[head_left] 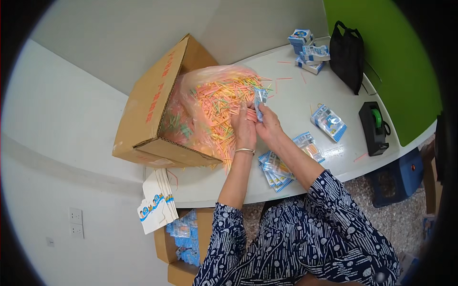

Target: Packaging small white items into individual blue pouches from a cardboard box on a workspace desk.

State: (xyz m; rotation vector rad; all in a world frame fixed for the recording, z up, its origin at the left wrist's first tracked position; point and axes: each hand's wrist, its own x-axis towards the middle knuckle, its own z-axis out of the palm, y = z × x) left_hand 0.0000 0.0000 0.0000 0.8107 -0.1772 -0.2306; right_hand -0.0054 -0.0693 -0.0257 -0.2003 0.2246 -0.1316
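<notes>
My left hand (244, 125) grips a small bundle of pink sticks (251, 114) at the edge of a clear plastic bag (217, 105) full of pink, orange, yellow and green sticks. The bag lies inside a tipped cardboard box (152, 109). My right hand (269, 125) holds a small blue-and-white clear packet (260, 99) upright, touching the left hand's sticks. A silver bangle sits on my left wrist. Both hands meet just right of the stick pile.
A fan of filled blue-and-white packets (275, 169) lies on the white table (296, 86) under my right forearm, with two more packets (329, 122) to the right. Small boxes (307, 50), a black bag (347, 55) and a black tape dispenser (374, 127) stand beyond. Flat cartons (157, 202) lean at the table's near-left edge.
</notes>
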